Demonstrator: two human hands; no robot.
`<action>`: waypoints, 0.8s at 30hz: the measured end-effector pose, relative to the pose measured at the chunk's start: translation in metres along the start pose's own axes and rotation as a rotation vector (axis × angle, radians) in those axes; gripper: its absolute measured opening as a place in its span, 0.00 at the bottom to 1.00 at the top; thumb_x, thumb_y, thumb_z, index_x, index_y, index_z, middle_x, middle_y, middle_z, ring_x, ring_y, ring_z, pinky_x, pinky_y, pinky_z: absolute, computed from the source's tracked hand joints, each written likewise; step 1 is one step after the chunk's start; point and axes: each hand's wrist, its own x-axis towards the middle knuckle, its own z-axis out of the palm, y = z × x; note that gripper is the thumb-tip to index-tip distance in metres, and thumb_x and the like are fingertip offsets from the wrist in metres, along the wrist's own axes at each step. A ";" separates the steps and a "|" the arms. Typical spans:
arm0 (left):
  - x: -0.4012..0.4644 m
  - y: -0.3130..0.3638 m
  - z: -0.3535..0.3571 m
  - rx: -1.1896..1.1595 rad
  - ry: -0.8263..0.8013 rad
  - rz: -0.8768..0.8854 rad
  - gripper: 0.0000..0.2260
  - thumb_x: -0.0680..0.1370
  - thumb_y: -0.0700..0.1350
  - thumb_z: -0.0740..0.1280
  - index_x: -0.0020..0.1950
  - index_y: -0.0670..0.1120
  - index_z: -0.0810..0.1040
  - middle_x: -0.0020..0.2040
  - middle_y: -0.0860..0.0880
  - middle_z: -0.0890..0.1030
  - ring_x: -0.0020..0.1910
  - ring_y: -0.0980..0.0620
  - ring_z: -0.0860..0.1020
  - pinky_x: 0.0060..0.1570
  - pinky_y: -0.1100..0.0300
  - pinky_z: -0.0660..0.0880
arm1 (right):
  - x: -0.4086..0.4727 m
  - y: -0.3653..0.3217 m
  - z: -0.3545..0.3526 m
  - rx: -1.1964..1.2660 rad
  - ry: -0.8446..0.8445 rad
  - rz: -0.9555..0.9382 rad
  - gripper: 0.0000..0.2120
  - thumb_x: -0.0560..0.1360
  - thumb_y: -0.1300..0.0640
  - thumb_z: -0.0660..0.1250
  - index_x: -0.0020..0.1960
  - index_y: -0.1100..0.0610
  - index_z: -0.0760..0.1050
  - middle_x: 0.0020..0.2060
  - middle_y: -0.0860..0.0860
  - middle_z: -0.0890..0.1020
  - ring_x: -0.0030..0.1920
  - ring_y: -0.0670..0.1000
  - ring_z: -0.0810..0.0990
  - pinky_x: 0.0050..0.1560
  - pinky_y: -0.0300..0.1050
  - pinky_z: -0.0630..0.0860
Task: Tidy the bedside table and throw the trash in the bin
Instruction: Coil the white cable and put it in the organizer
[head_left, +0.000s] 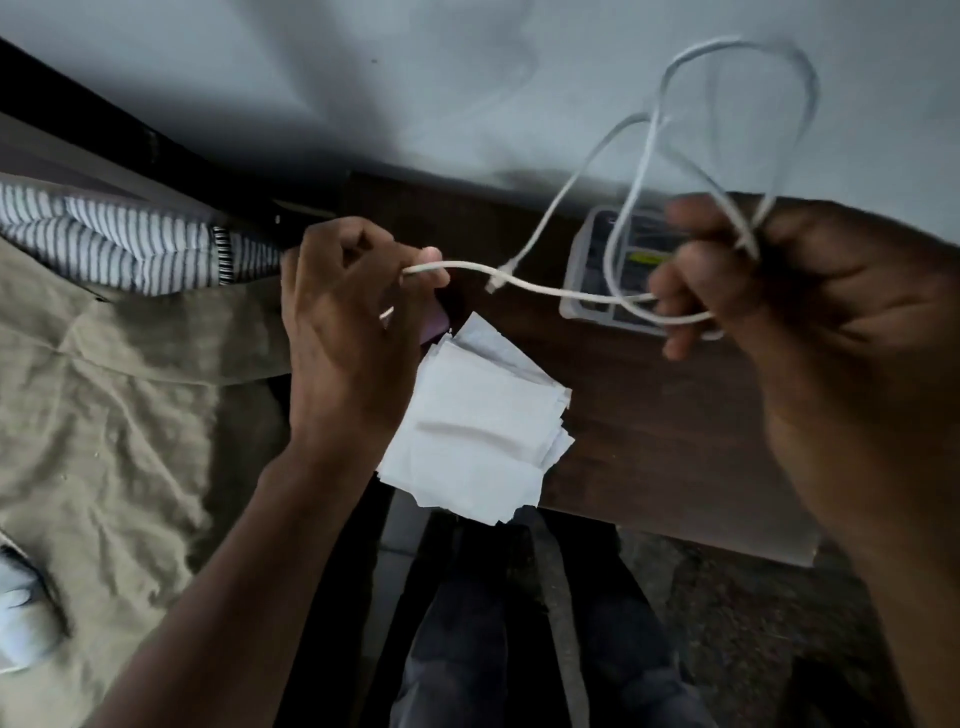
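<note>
While both hands work above the bedside table, the left hand pinches one white cable between thumb and fingertips; the right hand is clenched around its gathered loops, which arc up beyond the knuckles; a loose plug end dangles between the hands. Below the left fingers, one stack of white tissues overhangs the table's near edge; under the right fingers lies one clear-cased device, label unreadable; bare tabletop lies open nearer the wrist.
</note>
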 end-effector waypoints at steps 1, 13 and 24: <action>-0.003 0.002 -0.002 -0.041 0.031 0.020 0.08 0.79 0.49 0.71 0.47 0.46 0.85 0.54 0.53 0.75 0.54 0.49 0.79 0.56 0.59 0.75 | -0.001 0.001 -0.013 -0.019 -0.001 0.015 0.09 0.80 0.46 0.68 0.58 0.45 0.82 0.42 0.48 0.87 0.39 0.53 0.86 0.35 0.47 0.80; -0.033 0.010 -0.004 -0.172 -0.284 -0.179 0.10 0.73 0.61 0.72 0.48 0.58 0.83 0.46 0.64 0.85 0.47 0.69 0.81 0.43 0.79 0.69 | -0.038 0.052 -0.093 0.042 0.081 0.404 0.09 0.78 0.49 0.70 0.51 0.52 0.85 0.37 0.56 0.87 0.28 0.56 0.83 0.25 0.45 0.77; -0.039 0.074 0.029 -0.441 -0.526 -0.168 0.06 0.80 0.51 0.70 0.44 0.56 0.85 0.27 0.64 0.77 0.28 0.65 0.74 0.31 0.72 0.68 | -0.035 0.084 -0.069 -0.528 -0.432 1.072 0.24 0.73 0.38 0.73 0.40 0.61 0.81 0.29 0.52 0.86 0.31 0.53 0.87 0.36 0.47 0.85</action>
